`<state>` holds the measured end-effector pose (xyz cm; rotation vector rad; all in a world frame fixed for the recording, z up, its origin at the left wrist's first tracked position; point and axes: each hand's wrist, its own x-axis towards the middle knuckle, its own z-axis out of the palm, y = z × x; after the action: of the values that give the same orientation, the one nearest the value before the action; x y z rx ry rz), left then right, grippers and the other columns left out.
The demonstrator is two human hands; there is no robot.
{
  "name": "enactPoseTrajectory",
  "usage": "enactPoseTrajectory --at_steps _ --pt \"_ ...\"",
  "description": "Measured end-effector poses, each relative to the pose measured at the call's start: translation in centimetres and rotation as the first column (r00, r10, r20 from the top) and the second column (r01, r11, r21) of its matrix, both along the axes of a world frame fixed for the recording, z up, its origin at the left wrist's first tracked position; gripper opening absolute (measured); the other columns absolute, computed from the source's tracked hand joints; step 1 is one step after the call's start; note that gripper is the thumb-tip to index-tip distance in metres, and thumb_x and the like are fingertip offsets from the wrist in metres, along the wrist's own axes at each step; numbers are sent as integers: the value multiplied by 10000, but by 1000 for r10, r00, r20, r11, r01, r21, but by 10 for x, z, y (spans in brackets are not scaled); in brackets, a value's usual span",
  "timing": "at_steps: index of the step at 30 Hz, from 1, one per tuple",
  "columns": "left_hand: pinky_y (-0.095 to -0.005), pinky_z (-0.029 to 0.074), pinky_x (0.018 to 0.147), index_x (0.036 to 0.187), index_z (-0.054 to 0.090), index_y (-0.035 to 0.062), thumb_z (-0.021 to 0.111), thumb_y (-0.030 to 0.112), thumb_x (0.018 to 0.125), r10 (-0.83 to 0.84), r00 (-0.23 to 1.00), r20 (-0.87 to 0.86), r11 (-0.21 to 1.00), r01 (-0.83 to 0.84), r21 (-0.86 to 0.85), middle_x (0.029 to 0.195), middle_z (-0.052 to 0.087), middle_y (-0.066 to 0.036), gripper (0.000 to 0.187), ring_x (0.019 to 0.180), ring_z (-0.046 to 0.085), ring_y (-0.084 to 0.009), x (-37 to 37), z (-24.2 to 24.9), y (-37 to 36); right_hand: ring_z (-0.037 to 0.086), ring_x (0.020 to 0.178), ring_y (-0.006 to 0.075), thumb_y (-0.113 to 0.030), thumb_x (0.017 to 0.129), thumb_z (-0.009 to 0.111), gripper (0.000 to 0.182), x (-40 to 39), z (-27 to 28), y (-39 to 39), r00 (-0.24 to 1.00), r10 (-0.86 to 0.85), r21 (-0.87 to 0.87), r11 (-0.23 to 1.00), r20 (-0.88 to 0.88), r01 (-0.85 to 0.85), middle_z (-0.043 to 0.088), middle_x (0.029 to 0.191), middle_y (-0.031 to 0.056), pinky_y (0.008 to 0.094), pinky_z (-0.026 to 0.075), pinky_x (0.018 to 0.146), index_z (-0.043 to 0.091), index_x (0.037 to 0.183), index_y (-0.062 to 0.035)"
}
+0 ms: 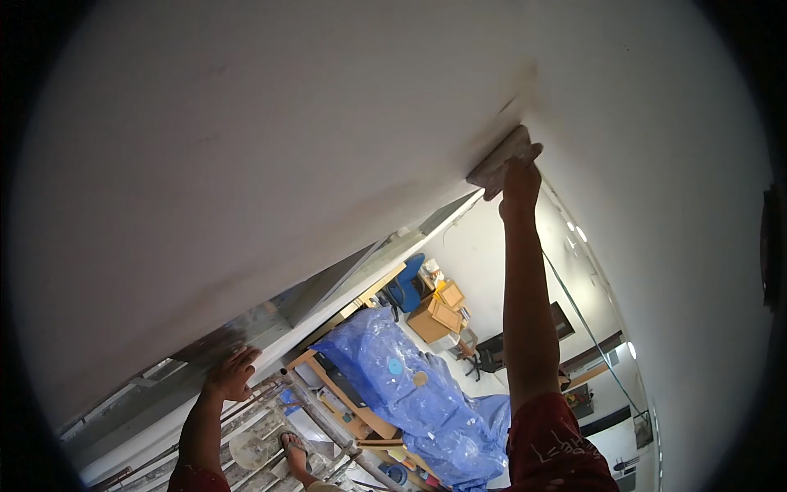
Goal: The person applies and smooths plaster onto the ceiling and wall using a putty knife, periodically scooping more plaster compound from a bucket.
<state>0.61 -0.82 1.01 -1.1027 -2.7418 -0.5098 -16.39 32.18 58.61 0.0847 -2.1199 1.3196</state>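
My right hand (521, 179) is stretched up and wrapped round the handle of a plastering trowel (497, 161). The trowel's flat rectangular blade lies against the pale wall (311, 123), close to where wall and ceiling (648, 164) meet. Darker, damp-looking patches mark the surface around the blade. Lower on the left, my left hand (233, 375) has its fingers apart, right at the edge of the window opening (283, 316), and holds nothing.
Below me are scaffold planks and pipes (320, 414), a round bucket (248, 450) and a sandaled foot (294, 449). A paint-spotted blue sheet (418, 394) covers furniture. Cardboard boxes (434, 318) and a blue chair (405, 283) stand farther off. A green cable (584, 320) runs along the right.
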Motion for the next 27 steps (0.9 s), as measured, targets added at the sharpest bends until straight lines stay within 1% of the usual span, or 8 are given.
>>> enactPoseTrajectory --at_steps 3,7,10,12,15,19,20,27 --pt "-422 185 1243 988 681 -36 692 295 686 5 1000 -4 1000 -5 7 1514 382 -177 448 1473 275 -298 0 -1 0 497 636 142 -119 889 514 163 18 2 -27 967 146 -36 987 -207 -157 512 778 23 355 435 478 565 1000 -12" --pt "-428 197 1240 994 673 -40 681 292 694 5 1000 6 1000 -5 13 1511 379 -189 448 1470 278 -308 -1 -11 2 491 698 113 -103 890 521 136 116 -13 -112 950 176 62 984 -257 -166 532 819 39 285 432 621 584 968 -10" --pt "-434 205 1237 991 671 -46 676 287 690 5 1000 -13 1000 -4 28 1510 379 -196 450 1467 280 -317 -1 -15 3 562 827 154 -62 894 565 153 169 -39 -133 933 88 396 916 -350 62 601 915 79 304 456 740 601 1021 16" --pt "-435 208 1236 987 673 -50 677 282 682 7 1000 -29 999 -6 39 1508 382 -198 451 1465 283 -321 -1 -15 2 619 969 228 -53 892 588 243 199 -66 -107 897 289 450 885 -335 -117 634 1055 137 342 487 826 600 1123 22" --pt "-433 213 1234 978 678 -53 679 283 671 9 999 -34 999 -8 42 1502 393 -199 455 1459 294 -323 1 -17 2 595 1033 237 -37 902 588 264 217 -84 -59 810 377 630 776 -449 -12 634 1111 137 353 482 875 607 1157 28" --pt "-430 223 1230 952 694 -44 671 317 670 -6 999 -49 1000 7 14 1495 409 -197 459 1450 316 -322 -2 -14 2 446 1302 377 -3 926 469 473 153 -74 -25 743 119 675 529 -659 514 499 1403 214 450 386 1086 463 1396 54" --pt "-430 226 1229 947 698 -40 668 328 671 -5 998 -61 1000 5 6 1494 411 -195 461 1448 322 -321 -3 -9 2 413 1324 393 25 922 468 515 124 -73 -19 708 142 615 629 -692 475 440 1450 223 477 374 1093 405 1433 56" --pt "-432 263 1205 976 719 -11 677 387 707 16 1000 -2 995 -16 -95 1501 424 -148 482 1435 343 -310 -1 17 3 408 1313 408 -4 946 482 557 -5 -44 -35 461 264 517 609 -847 602 399 1442 237 477 355 1084 365 1490 26"
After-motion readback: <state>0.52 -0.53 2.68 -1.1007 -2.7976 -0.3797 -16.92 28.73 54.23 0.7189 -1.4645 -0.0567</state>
